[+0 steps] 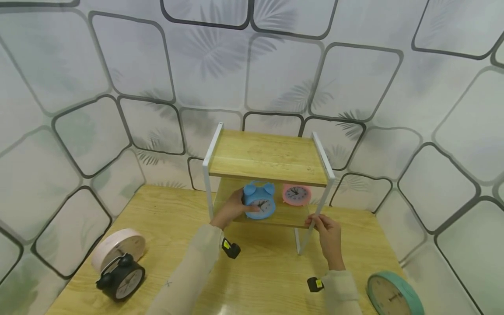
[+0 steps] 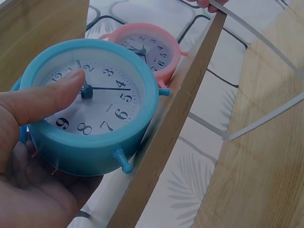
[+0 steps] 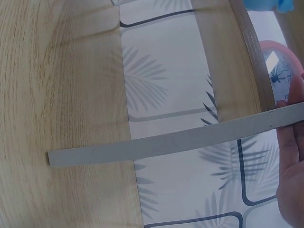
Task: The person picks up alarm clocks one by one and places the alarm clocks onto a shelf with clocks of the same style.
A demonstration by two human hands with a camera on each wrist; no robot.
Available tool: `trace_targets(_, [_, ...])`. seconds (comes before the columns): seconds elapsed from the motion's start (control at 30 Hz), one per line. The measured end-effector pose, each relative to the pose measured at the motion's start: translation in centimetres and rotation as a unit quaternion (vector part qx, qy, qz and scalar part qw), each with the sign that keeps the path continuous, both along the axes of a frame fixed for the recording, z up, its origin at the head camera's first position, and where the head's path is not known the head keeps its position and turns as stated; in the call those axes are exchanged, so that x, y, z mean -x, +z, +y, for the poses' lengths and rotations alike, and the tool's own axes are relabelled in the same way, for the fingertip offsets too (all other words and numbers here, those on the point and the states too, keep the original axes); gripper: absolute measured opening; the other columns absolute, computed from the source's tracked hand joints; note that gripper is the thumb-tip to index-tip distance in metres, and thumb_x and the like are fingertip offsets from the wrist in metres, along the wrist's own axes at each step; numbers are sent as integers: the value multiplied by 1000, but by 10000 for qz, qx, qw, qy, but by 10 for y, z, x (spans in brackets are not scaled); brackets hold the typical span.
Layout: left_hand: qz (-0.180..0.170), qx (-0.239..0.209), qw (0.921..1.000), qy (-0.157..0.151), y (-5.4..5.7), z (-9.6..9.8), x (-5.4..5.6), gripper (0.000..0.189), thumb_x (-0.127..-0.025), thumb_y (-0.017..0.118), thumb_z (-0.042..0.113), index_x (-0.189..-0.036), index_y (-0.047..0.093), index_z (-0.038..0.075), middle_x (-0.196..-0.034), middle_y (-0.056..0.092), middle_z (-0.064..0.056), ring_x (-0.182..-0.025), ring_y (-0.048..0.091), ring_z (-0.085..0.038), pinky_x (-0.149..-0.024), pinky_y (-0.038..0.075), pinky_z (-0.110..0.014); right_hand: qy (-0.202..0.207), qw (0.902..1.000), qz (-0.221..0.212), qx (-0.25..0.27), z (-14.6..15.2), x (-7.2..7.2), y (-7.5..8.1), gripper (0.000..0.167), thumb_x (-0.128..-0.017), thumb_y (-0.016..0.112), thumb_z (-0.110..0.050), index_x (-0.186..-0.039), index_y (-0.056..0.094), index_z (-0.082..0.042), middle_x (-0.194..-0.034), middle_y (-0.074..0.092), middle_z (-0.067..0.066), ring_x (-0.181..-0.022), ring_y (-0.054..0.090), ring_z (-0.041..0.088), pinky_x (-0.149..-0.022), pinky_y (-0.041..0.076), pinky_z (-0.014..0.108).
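Observation:
In the head view my left hand (image 1: 232,209) grips a blue twin-bell alarm clock (image 1: 266,211) at the front of the rack's lower shelf (image 1: 225,190). The left wrist view shows the thumb (image 2: 57,92) across the clock's face and the other fingers beneath its body; its small feet (image 2: 124,164) point toward the shelf edge. Whether the feet touch the shelf I cannot tell. Behind it to the right stands a pink alarm clock (image 1: 296,195). My right hand (image 1: 329,236) holds the rack's white right front leg (image 1: 320,202) beside the lower shelf, fingers on both sides of the leg.
The two-tier rack's wooden top (image 1: 267,153) overhangs the clocks. At the left of the wooden table (image 1: 252,271) stand a black twin-bell clock (image 1: 127,282) and a pale pink round clock (image 1: 122,245). A green round clock (image 1: 393,295) is at the right front. Patterned walls enclose the table.

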State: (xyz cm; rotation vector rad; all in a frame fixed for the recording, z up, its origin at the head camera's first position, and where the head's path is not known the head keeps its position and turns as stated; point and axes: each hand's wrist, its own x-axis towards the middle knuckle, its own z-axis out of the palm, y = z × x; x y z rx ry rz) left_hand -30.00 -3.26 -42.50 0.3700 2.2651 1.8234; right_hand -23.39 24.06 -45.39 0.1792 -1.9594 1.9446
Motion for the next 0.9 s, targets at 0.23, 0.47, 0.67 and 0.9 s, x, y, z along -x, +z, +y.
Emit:
trace_targets(0.23, [-63,60,9999,-77,-1,0,2,84,-78,77,17,-144,28,-2,-137,47,-20,-128,44,-36,-110,33,-50,-70,9999,-119,76,-2,0,1,26,-93,52,1,-93,56,26,-71,69,-6,-68,68,6,-73,56,19])
trace_targets(0.47, [202,-50,9998,71,-7,0,0,83,-79,76,20,-145,28,6,-139,44,-19,-129,43,-38,-106,38,-51,-89,9999,-105,-34,-1,1,1,25,-93,52,0,-92,58,25,-71,69,-7,-68,68,6,-73,56,20])
trace_targets(0.67, [679,-82,9969,398,-10,2,-10,74,-82,74,18,-142,32,4,-136,45,-24,-125,46,-42,-97,46,-51,-116,9998,-143,-96,0,0,2,26,-94,51,-1,-93,59,24,-72,69,-7,-68,68,6,-74,56,20])
trace_targets(0.9, [829,-150,9952,488,-7,1,-17,62,-84,70,13,-136,40,-1,-126,53,-23,-118,52,-40,-94,50,-47,-106,9998,-169,-78,0,0,2,26,-94,51,-1,-94,58,24,-72,69,-7,-68,68,6,-74,56,20])
